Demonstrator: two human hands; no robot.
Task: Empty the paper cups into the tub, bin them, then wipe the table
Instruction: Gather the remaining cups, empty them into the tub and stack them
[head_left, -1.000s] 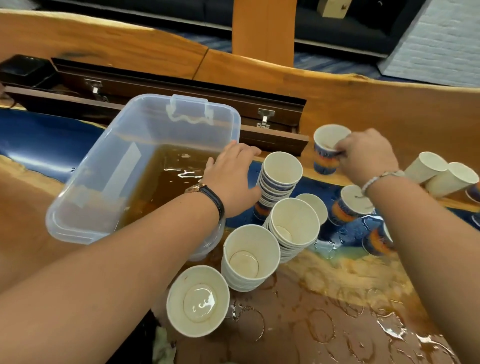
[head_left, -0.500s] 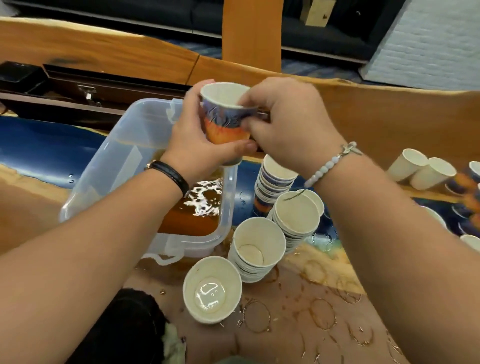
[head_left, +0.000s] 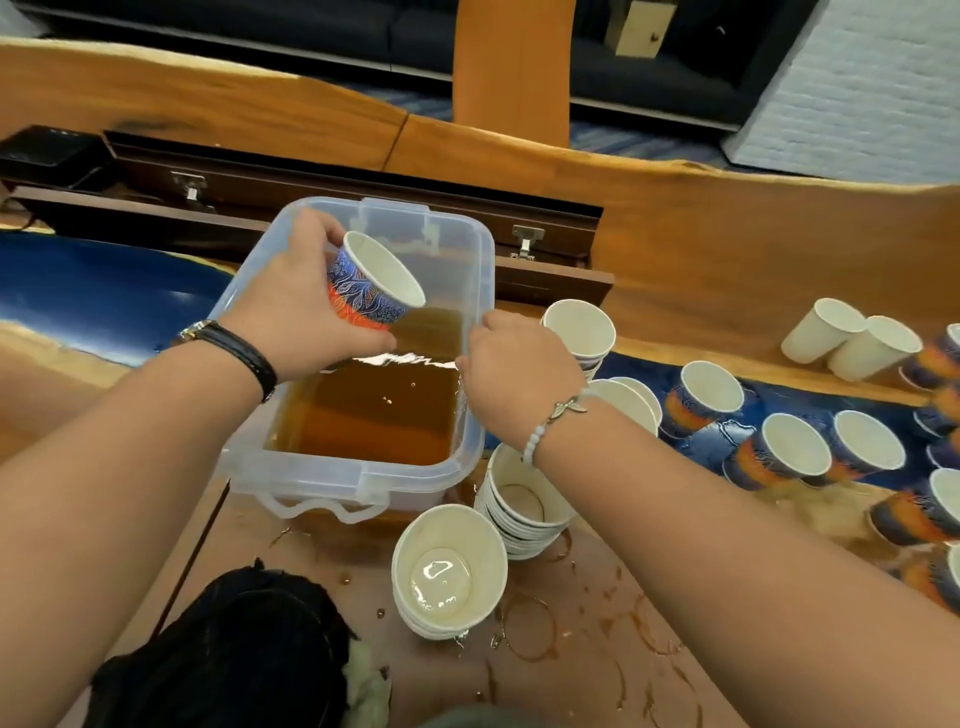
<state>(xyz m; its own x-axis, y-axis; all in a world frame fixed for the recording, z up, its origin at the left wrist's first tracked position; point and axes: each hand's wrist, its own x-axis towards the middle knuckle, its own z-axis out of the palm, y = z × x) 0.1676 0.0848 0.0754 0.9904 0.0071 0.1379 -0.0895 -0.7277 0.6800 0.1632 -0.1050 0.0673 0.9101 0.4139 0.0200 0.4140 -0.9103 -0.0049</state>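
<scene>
Two stacks of used cups up front, one cup tipped over the tub.
Nearest us a black bag (head_left: 234, 649) sits at the table (head_left: 597, 649) edge, brown rings spotting the wood, and the near cup stacks (head_left: 449, 569) crowd the tub's corner. Just past them we see the clear tub (head_left: 363, 483), brown liquid filling its near half. The right hand (head_left: 511, 369) grips its right rim, while the left hand (head_left: 301, 306) is wrapped round the paper cup (head_left: 376, 283) over the far half. That cup is blue and orange outside, white inside, tilted mouth-down to the right. Half a second ago both hands held it upright; now the left has it alone and the right has dropped to the rim. Further right, loose cups (head_left: 795, 452) stand scattered, with two white cups (head_left: 852, 340) lying beyond them.
</scene>
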